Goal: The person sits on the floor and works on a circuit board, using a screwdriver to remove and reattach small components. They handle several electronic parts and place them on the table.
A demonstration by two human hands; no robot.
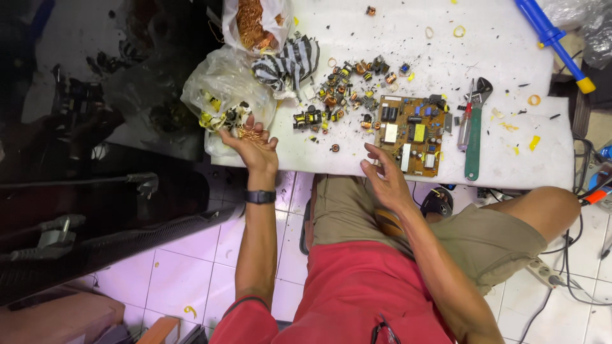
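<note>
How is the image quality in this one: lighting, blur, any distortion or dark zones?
Head view: even bright light on the white table, which looks nearly washed out; circuit board and both hands, left hand and right hand, reasonably sharp; the left third is very dark with little detail; wide-angle bending shows at the edges; floor tiles carry a pinkish tint.

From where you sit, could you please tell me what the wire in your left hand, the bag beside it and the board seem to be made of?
The wire in the left hand looks like bare copper, shiny orange. The bag seems thin clear plastic film, crinkled and glossy. The board looks like brownish laminate, matte, studded with components.
</note>
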